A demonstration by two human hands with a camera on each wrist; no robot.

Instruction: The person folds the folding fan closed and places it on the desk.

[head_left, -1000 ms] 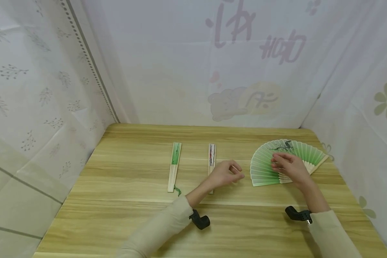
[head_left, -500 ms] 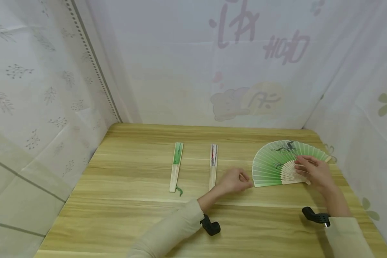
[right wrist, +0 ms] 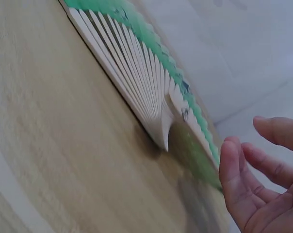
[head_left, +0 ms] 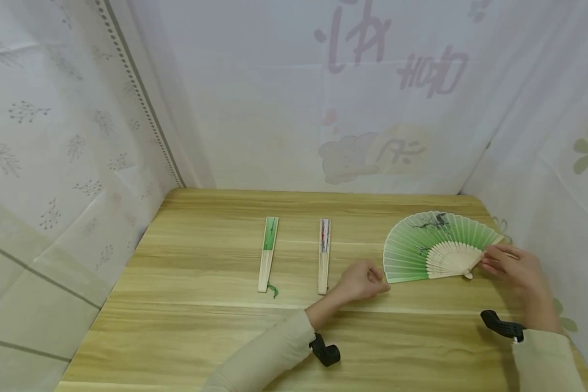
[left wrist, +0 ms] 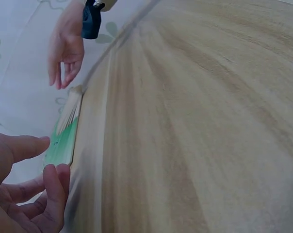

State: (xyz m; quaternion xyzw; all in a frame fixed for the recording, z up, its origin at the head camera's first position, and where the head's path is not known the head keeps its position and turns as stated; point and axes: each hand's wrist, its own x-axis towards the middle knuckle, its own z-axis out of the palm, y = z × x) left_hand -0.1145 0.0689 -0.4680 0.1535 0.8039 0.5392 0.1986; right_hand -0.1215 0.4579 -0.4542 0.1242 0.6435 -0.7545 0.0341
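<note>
A spread green folding fan (head_left: 409, 247) with a bird-and-branch print lies at the right of the table, its pale ribs meeting at a pivot toward the front. My left hand (head_left: 361, 280) is at the fan's lower left corner, fingers bent; in the left wrist view a gap shows between thumb and fingers (left wrist: 52, 182). Beside the fan's right edge hovers my right hand (head_left: 516, 269). The right wrist view shows its thumb (right wrist: 277, 130) apart from the fingers, with nothing between them.
Two closed folding fans lie left of the hands: a green one (head_left: 268, 253) with a green tassel and a white one (head_left: 324, 256) with a dark and red print. Patterned cloth (head_left: 255, 109) hangs behind and beside the wooden table (head_left: 201, 326).
My right hand has moved right, from over the spread fan to beside its right edge. My left hand has moved right and slightly nearer, to the fan's lower left corner.
</note>
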